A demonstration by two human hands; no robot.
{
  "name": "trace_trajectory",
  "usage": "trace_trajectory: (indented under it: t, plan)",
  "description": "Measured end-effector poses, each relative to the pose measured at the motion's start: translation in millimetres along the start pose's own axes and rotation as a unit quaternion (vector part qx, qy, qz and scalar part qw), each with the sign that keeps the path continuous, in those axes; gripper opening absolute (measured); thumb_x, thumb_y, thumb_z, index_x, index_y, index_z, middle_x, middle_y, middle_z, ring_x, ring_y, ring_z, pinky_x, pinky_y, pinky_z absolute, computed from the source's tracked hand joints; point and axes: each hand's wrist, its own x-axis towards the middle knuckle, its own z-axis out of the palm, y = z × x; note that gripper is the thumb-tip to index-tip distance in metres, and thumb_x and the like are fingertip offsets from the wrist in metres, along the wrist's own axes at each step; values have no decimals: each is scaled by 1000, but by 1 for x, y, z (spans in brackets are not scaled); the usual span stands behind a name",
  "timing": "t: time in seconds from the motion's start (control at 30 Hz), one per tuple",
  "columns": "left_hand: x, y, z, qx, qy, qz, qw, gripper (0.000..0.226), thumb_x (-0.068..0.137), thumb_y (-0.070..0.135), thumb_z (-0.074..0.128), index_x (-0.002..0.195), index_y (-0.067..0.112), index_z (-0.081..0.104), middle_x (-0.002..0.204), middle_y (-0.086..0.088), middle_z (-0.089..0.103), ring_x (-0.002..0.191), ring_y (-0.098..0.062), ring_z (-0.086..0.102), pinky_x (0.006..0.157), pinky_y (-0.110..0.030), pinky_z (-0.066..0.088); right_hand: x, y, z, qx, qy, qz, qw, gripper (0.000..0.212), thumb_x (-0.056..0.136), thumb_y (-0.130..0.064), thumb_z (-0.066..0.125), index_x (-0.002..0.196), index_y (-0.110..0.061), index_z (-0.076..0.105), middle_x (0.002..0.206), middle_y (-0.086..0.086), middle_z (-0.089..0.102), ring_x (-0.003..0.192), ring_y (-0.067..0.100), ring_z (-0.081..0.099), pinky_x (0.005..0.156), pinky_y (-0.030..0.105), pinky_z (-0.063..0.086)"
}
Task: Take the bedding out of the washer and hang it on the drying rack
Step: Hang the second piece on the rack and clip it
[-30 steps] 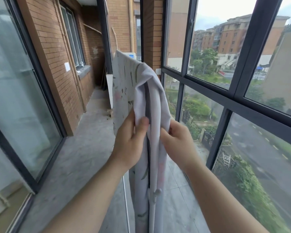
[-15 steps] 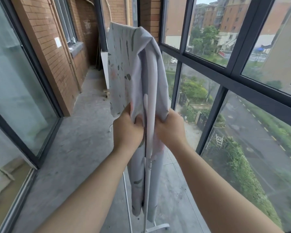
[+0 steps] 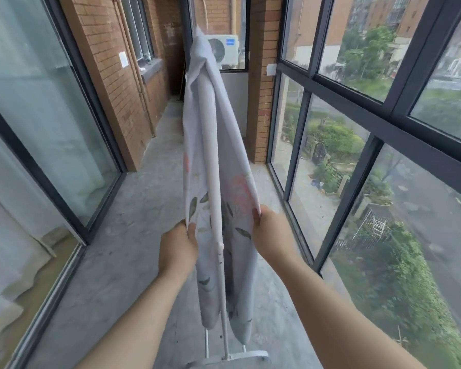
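Hanging between my hands, the bedding [image 3: 218, 145] draped over the drying rack [image 3: 237, 356], whose pole stood between them; my left hand [image 3: 177, 246] pinched one edge, my right hand [image 3: 273, 235] the other; pulling both apart evenly, I judged, would smooth it.

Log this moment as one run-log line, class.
stage: bedding draped over drying rack | left hand: pinches left edge | right hand: pinches right edge

Bedding [image 3: 218, 155]: thin matt cloth w/ leaf print. Rack [image 3: 250, 356]: smooth white metal. Floor [image 3: 133, 235]: rough matt concrete.
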Motion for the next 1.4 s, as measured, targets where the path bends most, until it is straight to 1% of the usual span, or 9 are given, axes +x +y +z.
trace_trajectory:
  t: [0.13,0.3,0.47,0.53,0.63,0.8,0.93,1.07,1.4]
  plan:
    - [-7,-13,7,25,19,-12,999,30,105,21,48,98,0,68,94,-19,70,89,-37,64,67,-28,37,0,19,6,-6,-1,7,1000,27,100,-12,39,75,-19,47,66,-4,51,58,14,46,46,29,30]
    - [-24,-40,22,85,-1,-58,995,31,103,21,46,85,4,65,87,-16,68,77,-31,60,63,-31,39,-7,45,25,-36,-71,8,997,24,97,-9,38,76,-17,48,69,2,57,65,26,55,49,32,36]
    - [-70,-59,56,136,-152,-130,970,29,94,15,44,68,20,53,80,-3,62,74,-23,55,62,-26,38,-14,70,34,-42,-243,-7,969,21,92,-5,42,79,-8,58,77,4,61,66,20,51,57,29,40]
    - [-88,-48,71,127,-196,-139,962,26,93,16,44,70,21,57,87,-4,68,82,-23,61,65,-24,40,-15,80,23,-7,-277,-6,961,33,92,-2,41,100,-13,71,85,-4,63,66,6,50,56,15,39]
    - [-105,-18,96,95,-245,-132,956,30,92,20,47,63,17,54,72,1,64,86,-25,67,65,-26,44,-15,93,-3,52,-239,24,969,36,100,-12,46,130,-16,66,112,3,73,96,15,68,73,19,52]
    - [-99,59,135,-16,-230,-85,969,31,92,30,47,77,13,68,78,-2,72,83,-22,69,78,-37,55,4,131,-48,101,-138,55,984,27,100,-19,51,110,-3,70,102,18,72,101,33,66,89,43,54]
    - [-70,127,155,-89,-178,-36,979,31,96,32,47,78,20,70,80,5,74,81,-13,71,79,-37,56,28,161,-86,143,-72,89,983,28,99,-24,54,120,-22,72,105,-8,75,104,12,67,91,31,52]
    - [-40,166,181,-180,-141,-39,973,27,100,27,52,79,36,66,81,11,75,82,-6,72,86,-40,58,57,187,-110,171,-15,130,977,24,98,-24,55,113,-25,74,93,-10,76,97,10,69,84,27,51]
    - [81,219,249,-250,-87,-49,963,16,101,29,52,95,32,67,86,14,76,87,-1,72,88,-39,59,201,194,-115,198,-23,98,975,27,101,-30,51,117,-26,72,96,-16,74,96,1,69,86,28,55]
